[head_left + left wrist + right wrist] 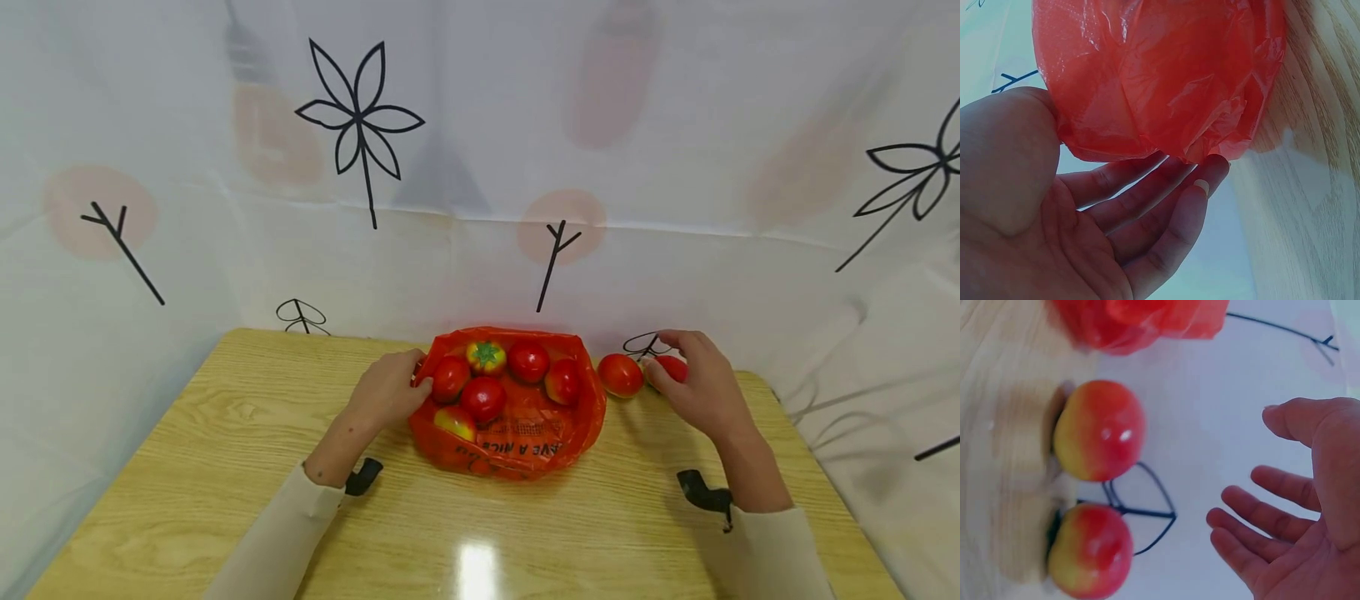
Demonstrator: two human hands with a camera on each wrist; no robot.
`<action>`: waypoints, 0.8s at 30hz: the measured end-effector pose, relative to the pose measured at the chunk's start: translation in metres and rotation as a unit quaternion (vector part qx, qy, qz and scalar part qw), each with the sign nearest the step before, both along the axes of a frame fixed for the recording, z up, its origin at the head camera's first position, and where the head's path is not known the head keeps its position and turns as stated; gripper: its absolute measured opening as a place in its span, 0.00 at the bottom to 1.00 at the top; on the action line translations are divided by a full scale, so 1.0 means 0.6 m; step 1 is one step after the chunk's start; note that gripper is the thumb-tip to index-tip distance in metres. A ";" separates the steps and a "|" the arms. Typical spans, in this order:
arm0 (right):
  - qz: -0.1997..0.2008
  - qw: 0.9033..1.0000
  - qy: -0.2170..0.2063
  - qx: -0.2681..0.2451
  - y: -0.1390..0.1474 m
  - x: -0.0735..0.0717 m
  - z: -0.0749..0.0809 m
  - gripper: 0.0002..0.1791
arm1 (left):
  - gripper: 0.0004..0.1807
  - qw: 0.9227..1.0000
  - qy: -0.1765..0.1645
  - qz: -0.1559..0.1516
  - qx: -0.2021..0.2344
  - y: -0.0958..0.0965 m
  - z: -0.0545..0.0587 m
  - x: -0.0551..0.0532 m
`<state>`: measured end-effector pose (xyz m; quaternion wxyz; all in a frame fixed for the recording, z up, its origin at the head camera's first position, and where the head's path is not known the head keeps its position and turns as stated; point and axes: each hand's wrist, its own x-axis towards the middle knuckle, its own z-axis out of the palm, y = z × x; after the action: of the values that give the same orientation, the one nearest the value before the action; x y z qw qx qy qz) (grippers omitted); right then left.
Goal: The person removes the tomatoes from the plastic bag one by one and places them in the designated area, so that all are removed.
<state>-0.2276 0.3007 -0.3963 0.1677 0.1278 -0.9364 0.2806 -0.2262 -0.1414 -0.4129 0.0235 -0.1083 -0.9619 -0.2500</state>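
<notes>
Now the right hand [701, 383] half covers one loose tomato [672, 367]; its fingers are spread and clear of the fruit in the wrist view. Two tomatoes sit outside (the other [620, 375] just beside the bag). Left hand [386, 392] pinches the orange bag [525, 437] rim; six fruits inside.
</notes>
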 end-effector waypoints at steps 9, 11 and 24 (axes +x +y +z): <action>0.039 0.999 0.028 -0.006 -0.044 0.017 0.016 0.28 | 0.13 1.000 0.004 -0.001 -0.001 -0.001 -0.002 -0.001; 0.050 0.998 0.032 -0.002 -0.053 0.019 0.015 0.28 | 0.14 1.000 0.005 -0.001 0.001 -0.001 -0.002 -0.001; 0.077 0.996 0.032 0.008 -0.097 0.029 0.016 0.27 | 0.15 1.000 0.001 0.002 0.003 0.000 0.001 -0.001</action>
<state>-0.2101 0.2422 -0.3866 0.1743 0.2099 -0.9201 0.2810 -0.2266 -0.1417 -0.4125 0.0257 -0.1062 -0.9614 -0.2525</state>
